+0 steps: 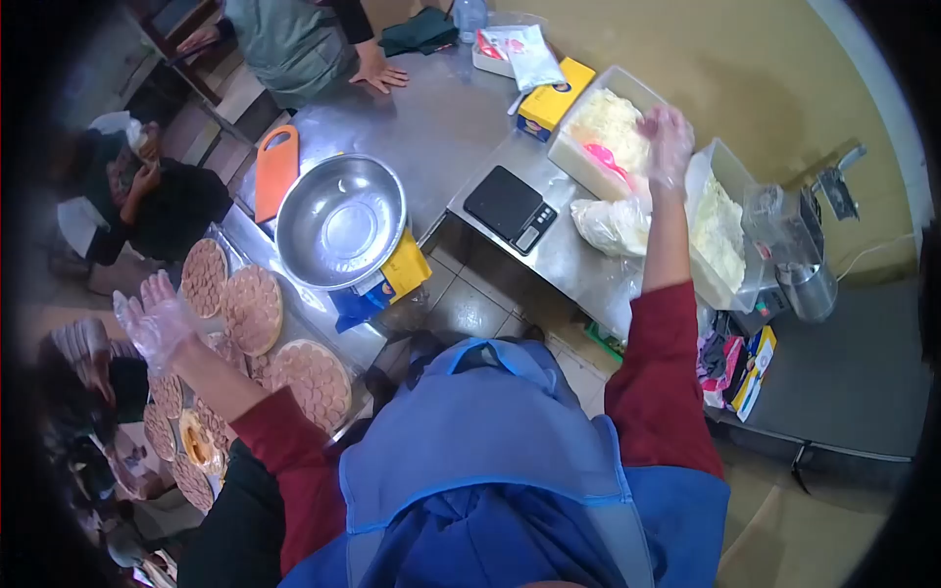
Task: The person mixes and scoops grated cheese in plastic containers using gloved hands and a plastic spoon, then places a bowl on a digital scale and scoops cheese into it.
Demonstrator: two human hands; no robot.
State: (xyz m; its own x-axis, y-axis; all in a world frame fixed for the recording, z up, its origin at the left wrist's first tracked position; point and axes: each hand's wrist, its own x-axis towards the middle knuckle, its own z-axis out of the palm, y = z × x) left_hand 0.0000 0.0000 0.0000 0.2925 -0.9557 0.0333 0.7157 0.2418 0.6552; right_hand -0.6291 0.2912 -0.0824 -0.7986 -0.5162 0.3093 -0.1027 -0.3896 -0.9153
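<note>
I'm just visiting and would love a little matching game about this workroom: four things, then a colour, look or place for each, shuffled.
Things
1. Board with a handle hole
2. Large bowl
3. Scale
4. Pink utensil

Descriptions
A. Lying on pale shredded food
B. Black, with a small display
C. Orange
D. Silvery and round

Pairs: 1-C, 2-D, 3-B, 4-A.

A steel table (446, 118) is carrying an orange board (277, 174) at ten o'clock, a black scale (503, 199) and yellow box (569, 91) around one, a plastic bag (606, 227) at two, and tubs (578, 169) between one and three.
</note>
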